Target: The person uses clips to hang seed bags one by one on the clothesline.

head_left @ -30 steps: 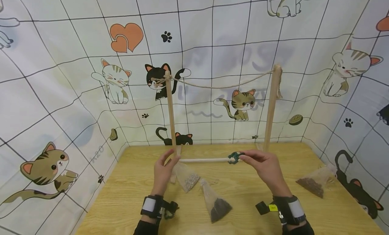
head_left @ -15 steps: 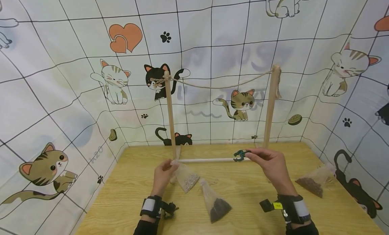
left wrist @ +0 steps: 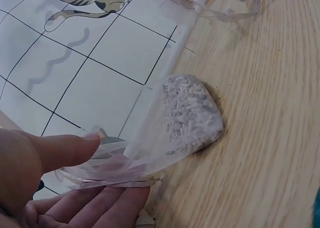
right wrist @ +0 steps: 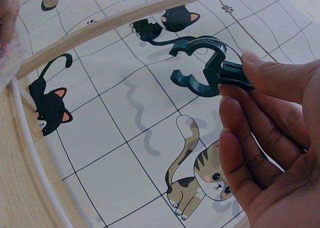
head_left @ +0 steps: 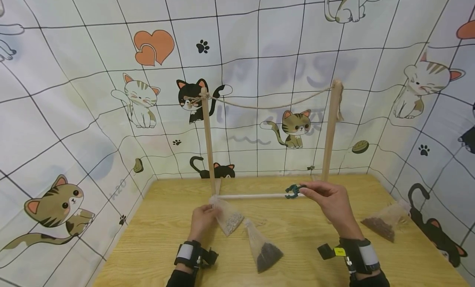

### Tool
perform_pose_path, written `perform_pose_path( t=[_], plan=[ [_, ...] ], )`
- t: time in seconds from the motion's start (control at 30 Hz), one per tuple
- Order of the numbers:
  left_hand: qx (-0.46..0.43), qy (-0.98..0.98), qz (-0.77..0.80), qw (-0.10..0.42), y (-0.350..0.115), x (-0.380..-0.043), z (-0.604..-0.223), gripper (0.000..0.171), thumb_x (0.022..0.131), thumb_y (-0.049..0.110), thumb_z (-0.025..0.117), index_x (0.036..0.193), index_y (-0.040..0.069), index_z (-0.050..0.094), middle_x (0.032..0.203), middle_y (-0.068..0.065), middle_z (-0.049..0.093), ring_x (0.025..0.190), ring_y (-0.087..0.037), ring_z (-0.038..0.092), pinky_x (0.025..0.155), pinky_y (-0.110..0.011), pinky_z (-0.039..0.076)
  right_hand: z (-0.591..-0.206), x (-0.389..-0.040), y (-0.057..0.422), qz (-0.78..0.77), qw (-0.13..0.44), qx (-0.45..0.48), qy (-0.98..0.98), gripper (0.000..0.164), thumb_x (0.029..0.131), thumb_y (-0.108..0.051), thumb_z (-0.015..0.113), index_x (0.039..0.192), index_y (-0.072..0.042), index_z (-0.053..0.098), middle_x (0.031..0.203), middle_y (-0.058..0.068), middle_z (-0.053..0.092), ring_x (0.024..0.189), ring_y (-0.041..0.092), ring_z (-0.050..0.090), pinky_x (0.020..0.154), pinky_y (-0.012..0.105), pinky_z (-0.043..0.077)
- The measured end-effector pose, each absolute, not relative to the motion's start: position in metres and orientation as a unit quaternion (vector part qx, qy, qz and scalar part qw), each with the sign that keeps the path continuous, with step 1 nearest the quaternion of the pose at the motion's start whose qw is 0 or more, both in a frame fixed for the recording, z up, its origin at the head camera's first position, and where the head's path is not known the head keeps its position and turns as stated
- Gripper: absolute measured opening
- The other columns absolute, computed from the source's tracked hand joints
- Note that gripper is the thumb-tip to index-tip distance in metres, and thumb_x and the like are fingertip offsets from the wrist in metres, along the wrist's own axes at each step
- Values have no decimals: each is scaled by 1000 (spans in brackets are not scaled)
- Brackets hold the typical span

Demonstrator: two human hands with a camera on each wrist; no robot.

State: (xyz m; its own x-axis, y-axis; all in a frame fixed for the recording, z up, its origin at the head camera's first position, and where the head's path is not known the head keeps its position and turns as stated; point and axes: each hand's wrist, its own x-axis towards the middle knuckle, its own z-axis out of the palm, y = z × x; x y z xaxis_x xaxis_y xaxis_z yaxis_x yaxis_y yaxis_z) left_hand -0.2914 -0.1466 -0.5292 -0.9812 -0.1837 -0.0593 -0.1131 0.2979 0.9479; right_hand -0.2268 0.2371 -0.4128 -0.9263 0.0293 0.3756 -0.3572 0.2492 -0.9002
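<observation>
My left hand [head_left: 205, 222] has its thumb and fingers around the upper part of a sheer mesh drawstring bag [left wrist: 192, 115] of whitish pellets, whose full end lies on the wooden table [head_left: 156, 237]. Its ribbon cords hang by the fingers in the left wrist view. My right hand [head_left: 330, 200] pinches the handles of a dark green plastic clip [right wrist: 210, 70] between thumb and fingers. The clip's rounded mouth is spread and points left. In the head view it overlaps the white rod [head_left: 252, 196] low between the posts.
A wooden left post [head_left: 208, 138] and right post [head_left: 330, 134] stand at the back, a slack cord [head_left: 267, 107] strung between their tops. A mesh bag with dark contents [head_left: 267, 254] lies mid-table; another with brown contents [head_left: 382, 227] lies right. Cat-print cloth [head_left: 252, 43] surrounds the table.
My left hand has come down from beside the left post to the bag of pellets and taken hold of it. The right hand has shifted slightly right with the clip.
</observation>
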Motion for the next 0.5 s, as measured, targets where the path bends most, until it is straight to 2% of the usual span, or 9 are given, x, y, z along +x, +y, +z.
perform_pose_path(
  t=[0.1, 0.17, 0.33, 0.5],
  plan=[
    [84, -809, -581, 34, -146, -290, -528, 27, 92, 20, 75, 105, -3, 77, 100, -13, 76, 87, -19, 66, 68, -26, 53, -412, -226, 236, 602, 162, 109, -774, 27, 94, -21, 77, 112, -1, 76, 106, -12, 78, 97, 5, 71, 87, 18, 58],
    [76, -808, -583, 36, -145, -289, -527, 23, 91, 20, 76, 101, 0, 79, 95, -9, 75, 83, -16, 63, 66, -24, 51, -412, -226, 236, 602, 163, 112, -773, 27, 94, -20, 76, 112, 0, 76, 106, -13, 78, 97, 5, 71, 87, 18, 58],
    [44, -795, -605, 34, -142, -287, -523, 23, 91, 22, 79, 101, 1, 79, 95, -10, 77, 82, -14, 66, 68, -25, 55, -412, -225, 236, 603, 165, 117, -772, 27, 95, -19, 75, 113, 0, 76, 105, -15, 78, 97, 4, 71, 87, 17, 58],
    [19, -769, -639, 18, -140, -286, -520, 24, 93, 22, 77, 104, 2, 77, 98, -12, 78, 87, -17, 73, 72, -29, 62, -412, -225, 237, 602, 163, 112, -774, 27, 94, -20, 76, 113, 0, 76, 106, -14, 78, 97, 4, 71, 87, 17, 58]
  ],
)
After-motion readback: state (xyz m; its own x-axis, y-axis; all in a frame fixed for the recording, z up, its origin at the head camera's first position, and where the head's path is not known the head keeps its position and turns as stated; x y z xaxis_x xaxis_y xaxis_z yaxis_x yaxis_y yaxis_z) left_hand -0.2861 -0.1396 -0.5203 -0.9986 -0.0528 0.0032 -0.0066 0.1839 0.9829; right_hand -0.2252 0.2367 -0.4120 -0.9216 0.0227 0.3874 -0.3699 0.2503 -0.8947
